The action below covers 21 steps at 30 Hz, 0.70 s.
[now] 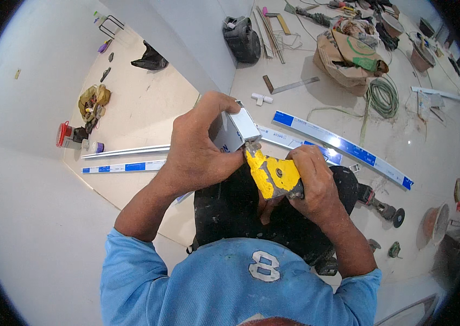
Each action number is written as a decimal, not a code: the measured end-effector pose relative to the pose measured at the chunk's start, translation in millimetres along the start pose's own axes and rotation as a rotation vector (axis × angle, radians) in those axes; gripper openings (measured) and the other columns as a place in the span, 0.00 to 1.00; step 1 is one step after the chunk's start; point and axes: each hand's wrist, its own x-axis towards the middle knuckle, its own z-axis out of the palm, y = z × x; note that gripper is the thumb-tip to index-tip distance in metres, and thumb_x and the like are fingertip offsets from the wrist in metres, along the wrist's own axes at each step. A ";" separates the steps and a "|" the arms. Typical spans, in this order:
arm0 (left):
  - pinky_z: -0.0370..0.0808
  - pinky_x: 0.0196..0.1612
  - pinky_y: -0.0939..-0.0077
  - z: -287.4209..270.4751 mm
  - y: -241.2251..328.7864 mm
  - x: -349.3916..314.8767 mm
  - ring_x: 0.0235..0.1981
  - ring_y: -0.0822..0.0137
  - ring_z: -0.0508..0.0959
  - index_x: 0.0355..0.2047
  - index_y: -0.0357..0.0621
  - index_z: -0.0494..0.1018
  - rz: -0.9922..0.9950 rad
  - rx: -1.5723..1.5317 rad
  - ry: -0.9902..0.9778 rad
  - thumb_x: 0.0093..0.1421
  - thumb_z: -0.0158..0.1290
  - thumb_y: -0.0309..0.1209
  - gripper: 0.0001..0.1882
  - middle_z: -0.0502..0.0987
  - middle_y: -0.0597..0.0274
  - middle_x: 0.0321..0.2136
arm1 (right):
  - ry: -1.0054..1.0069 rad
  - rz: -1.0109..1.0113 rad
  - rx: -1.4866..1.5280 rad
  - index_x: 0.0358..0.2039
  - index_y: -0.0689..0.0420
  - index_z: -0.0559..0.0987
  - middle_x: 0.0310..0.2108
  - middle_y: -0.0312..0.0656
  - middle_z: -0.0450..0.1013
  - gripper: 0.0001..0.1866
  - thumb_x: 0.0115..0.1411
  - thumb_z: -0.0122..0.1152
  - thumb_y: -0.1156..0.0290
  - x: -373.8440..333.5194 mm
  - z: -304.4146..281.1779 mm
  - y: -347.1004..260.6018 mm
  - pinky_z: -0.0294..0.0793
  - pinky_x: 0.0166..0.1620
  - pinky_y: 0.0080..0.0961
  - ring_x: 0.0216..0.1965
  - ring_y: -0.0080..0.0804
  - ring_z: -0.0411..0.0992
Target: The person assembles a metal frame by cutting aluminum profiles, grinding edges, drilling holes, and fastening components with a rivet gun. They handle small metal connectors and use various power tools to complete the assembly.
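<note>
My left hand (200,144) is closed around a white metal profile (245,125), its thumb on the upper edge and fingers below. The profile is tilted up, with blue print partly visible on its side. Held in my right hand (317,182) is a worn yellow hand tool (273,173) with chipped paint, a screw in its side and a grey metal nose. That nose meets the profile's lower corner; my fingers hide the tool's handle. Both things are above my lap, over dark trousers (224,209).
Film-covered strips (344,146) lie right of my knees, others (124,167) to the left. An angle grinder (385,209) rests by my right knee. Farther off are a try square (295,86), a white tee fitting (262,99), a coiled cable (383,99) and a brown bag (344,57). A wall corner (213,76) stands ahead.
</note>
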 end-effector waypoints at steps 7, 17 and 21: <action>0.83 0.45 0.73 2.6 -2.7 2.5 0.44 0.70 0.85 0.50 0.44 0.71 0.003 -0.041 -0.043 0.49 0.81 0.33 0.34 0.82 0.57 0.45 | 0.045 0.016 -0.052 0.43 0.60 0.75 0.41 0.52 0.74 0.37 0.30 0.86 0.75 -10.6 4.2 -3.7 0.75 0.50 0.47 0.46 0.54 0.75; 0.66 0.31 0.81 9.9 4.0 28.4 0.29 0.81 0.73 0.46 0.46 0.73 -0.093 -0.123 -0.199 0.49 0.77 0.35 0.28 0.77 0.68 0.31 | 0.155 0.120 -0.140 0.37 0.59 0.75 0.30 0.50 0.74 0.26 0.39 0.82 0.73 -22.8 2.2 -11.3 0.76 0.39 0.47 0.34 0.54 0.77; 0.64 0.31 0.78 31.3 -3.5 39.0 0.27 0.79 0.70 0.44 0.46 0.73 -0.103 -0.190 -0.273 0.48 0.76 0.34 0.27 0.74 0.70 0.27 | 0.154 0.278 -0.131 0.36 0.60 0.76 0.28 0.52 0.74 0.19 0.45 0.76 0.73 -36.0 -1.4 -14.3 0.77 0.38 0.50 0.33 0.58 0.77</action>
